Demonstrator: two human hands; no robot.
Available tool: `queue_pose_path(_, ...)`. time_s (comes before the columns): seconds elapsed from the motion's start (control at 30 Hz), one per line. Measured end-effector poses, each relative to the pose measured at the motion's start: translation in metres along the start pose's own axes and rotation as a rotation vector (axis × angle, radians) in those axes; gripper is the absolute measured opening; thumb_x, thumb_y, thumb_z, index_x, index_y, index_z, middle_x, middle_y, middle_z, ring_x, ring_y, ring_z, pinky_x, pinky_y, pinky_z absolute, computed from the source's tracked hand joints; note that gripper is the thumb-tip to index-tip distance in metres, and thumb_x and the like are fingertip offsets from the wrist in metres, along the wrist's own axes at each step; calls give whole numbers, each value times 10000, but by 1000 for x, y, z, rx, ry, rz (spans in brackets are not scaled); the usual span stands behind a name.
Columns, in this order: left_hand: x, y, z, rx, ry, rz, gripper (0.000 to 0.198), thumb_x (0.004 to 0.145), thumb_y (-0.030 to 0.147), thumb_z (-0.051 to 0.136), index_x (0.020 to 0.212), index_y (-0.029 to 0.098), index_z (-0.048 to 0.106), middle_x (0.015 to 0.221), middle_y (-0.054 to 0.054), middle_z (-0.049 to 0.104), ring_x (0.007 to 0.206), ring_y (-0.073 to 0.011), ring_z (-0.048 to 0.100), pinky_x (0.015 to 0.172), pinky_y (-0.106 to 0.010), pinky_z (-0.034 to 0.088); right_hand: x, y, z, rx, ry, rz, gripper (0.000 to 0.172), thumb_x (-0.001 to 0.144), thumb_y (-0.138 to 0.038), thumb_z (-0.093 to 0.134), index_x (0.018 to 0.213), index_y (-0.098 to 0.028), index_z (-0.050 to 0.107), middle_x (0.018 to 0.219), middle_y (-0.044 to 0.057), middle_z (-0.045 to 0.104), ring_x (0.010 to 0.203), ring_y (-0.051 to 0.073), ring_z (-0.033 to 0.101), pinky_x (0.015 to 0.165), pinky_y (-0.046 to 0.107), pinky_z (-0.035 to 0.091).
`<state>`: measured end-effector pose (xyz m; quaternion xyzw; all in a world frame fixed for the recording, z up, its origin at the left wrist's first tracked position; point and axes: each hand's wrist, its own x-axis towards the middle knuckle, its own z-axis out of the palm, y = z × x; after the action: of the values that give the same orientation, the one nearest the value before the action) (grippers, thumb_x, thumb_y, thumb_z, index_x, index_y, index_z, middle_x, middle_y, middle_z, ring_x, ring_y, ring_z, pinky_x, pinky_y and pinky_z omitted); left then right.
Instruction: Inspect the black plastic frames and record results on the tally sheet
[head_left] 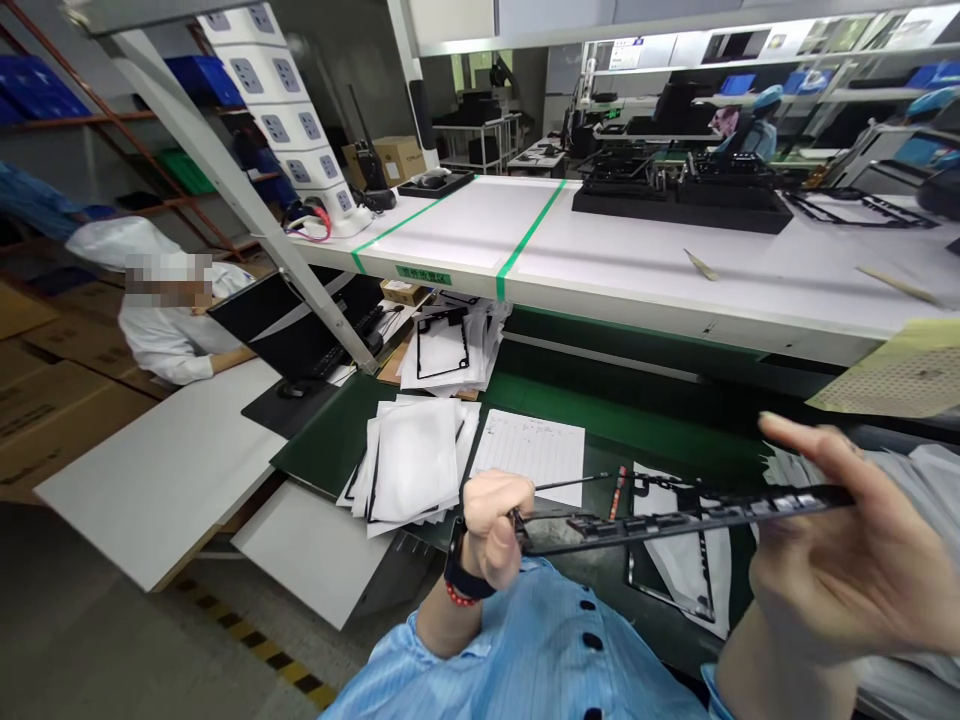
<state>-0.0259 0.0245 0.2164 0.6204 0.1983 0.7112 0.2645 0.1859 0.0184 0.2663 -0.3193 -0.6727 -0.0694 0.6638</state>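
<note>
My left hand (491, 530) is clenched around one end of a long black frame strip (675, 520), and my right hand (832, 570) appears to pinch the other end, with its fingers (806, 455) curved around it. The strip spans the gap between my hands, just above my blue smock (540, 650). A thin dark wire (574, 483) extends from beside my left fist. Directly below the strip, a black frame on a white sheet (675, 560) lies on the green bench mat (622, 400). Left of it are a lined paper form (529, 455) and a stack of white sheets with black frames (412, 470), with another stack (442, 350) farther back. Above, a white shelf (450, 225) marked with green tape carries a black fixture (679, 205), and a yellow perforated sheet (892, 375) sits at the right edge of my view. A diagonal metal strut (247, 200) cuts across the left side, crossing in front of a laptop (292, 320). A co-worker in white (169, 330) sits beyond it.
</note>
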Motion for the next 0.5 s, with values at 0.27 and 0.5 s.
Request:
queue_pose_path(0.27,10,-3,-6,-156,78,-70,672,1005,652,539,560,211,294,427,61,204,338,-74,187,381,-249,123,-12,-11,3,266,-160,26,352,1017,-186,650,1347,-275,737,1023,53,823,744,284,812,566,362,708)
queue_pose_path(0.5,4,-11,-6,-345,193,-204,742,908,617,704,491,193,260,421,74,156,364,-48,118,387,-235,83,-8,-19,5,271,-241,-69,406,1074,-178,559,1466,-232,646,1012,81,821,794,297,817,610,415,720)
